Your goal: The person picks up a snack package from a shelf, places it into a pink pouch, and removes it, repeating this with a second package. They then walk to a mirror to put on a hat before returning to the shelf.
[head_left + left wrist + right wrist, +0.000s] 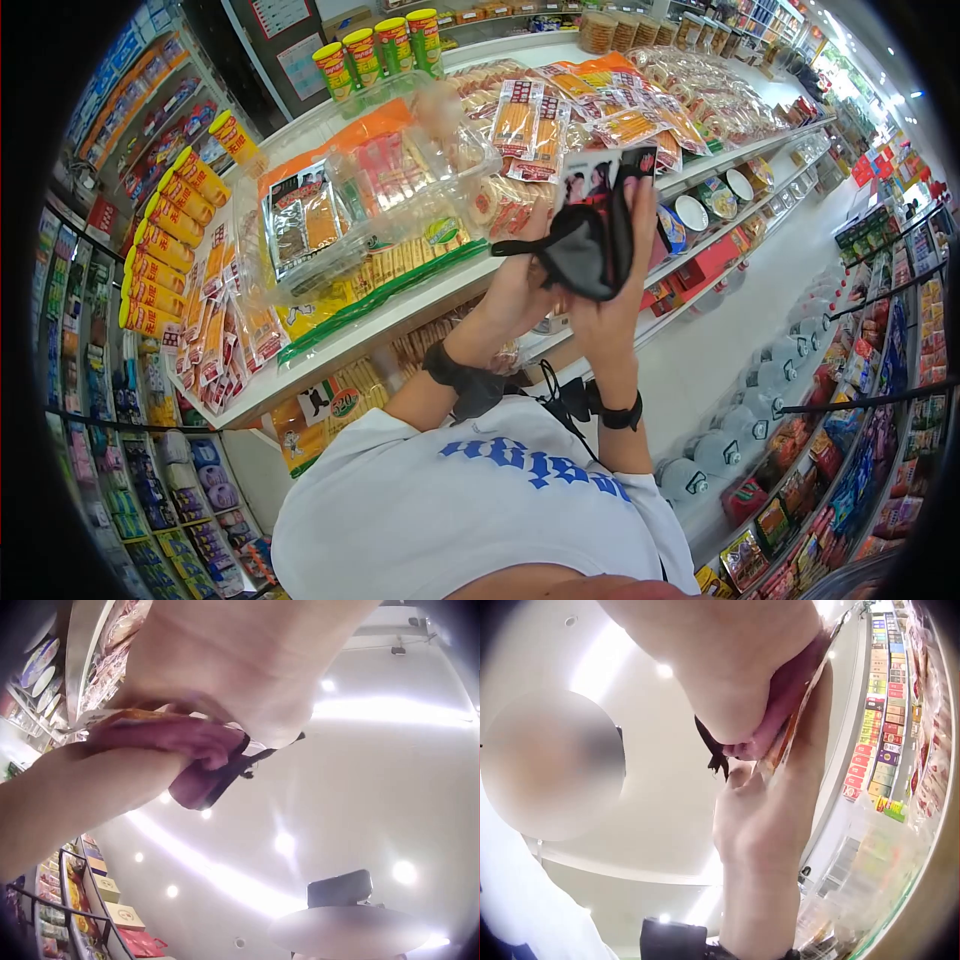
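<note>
Both hands are raised over the edge of the display shelf. Between them is a cupped black cloth piece that looks like a face mask (585,255), its narrow strap (512,247) sticking out to the left. My left hand (525,295) grips it from the left and below. On the other side my right hand (615,315) holds it along with a printed packet (590,180) that shows people's pictures, one finger lying near the packet's upper right. In the left wrist view the cloth (199,784) looks dark maroon. The left fingers are partly hidden behind the cloth.
Just beyond the hands, the white display shelf (235,405) carries snack packs (517,120), clear plastic boxes (400,165) and yellow canisters (160,245). Large clear water jugs (715,452) line the aisle floor at right. Stocked racks (880,400) stand on both sides.
</note>
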A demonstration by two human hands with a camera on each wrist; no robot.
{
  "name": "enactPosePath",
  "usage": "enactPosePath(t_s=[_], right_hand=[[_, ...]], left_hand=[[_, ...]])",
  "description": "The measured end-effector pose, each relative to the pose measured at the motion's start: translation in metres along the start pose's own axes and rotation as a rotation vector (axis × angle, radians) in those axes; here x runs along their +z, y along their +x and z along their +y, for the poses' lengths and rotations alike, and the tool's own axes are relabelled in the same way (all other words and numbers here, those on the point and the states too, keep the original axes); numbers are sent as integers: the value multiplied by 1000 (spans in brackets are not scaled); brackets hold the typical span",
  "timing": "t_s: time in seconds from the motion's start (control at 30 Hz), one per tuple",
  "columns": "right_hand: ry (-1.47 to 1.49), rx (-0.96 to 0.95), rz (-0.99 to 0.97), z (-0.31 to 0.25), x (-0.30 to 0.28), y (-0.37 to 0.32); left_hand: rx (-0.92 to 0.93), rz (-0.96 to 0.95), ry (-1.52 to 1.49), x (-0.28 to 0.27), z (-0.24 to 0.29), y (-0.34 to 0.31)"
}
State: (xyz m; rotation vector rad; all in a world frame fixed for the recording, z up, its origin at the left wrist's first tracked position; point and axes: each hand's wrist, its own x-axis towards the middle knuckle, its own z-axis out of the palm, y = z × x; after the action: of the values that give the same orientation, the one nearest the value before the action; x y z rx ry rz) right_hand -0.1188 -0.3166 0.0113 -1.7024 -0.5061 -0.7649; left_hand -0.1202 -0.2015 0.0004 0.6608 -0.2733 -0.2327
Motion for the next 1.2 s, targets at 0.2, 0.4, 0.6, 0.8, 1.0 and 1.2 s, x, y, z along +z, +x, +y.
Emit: enactPosePath(t_s=[0.2, 0.4, 0.6, 0.8, 1.0, 1.2], right_hand=[[-359, -282, -259, -15, -16, 12], [-385, -271, -234, 2, -29, 23], [233, 389, -66, 38, -37, 5], [8, 168, -122, 15, -28, 5], [-498, -244, -476, -9, -14, -6], [-391, -311, -480, 6, -3, -14]], left_hand=[[-74, 31, 353, -14, -12, -11], [-239, -74, 785, -1, 12, -6], [-106, 21, 651, -11, -6, 5], [-63, 122, 84, -7, 8, 16], [21, 175, -80, -4, 38, 18], [130, 169, -49, -12, 46, 21]])
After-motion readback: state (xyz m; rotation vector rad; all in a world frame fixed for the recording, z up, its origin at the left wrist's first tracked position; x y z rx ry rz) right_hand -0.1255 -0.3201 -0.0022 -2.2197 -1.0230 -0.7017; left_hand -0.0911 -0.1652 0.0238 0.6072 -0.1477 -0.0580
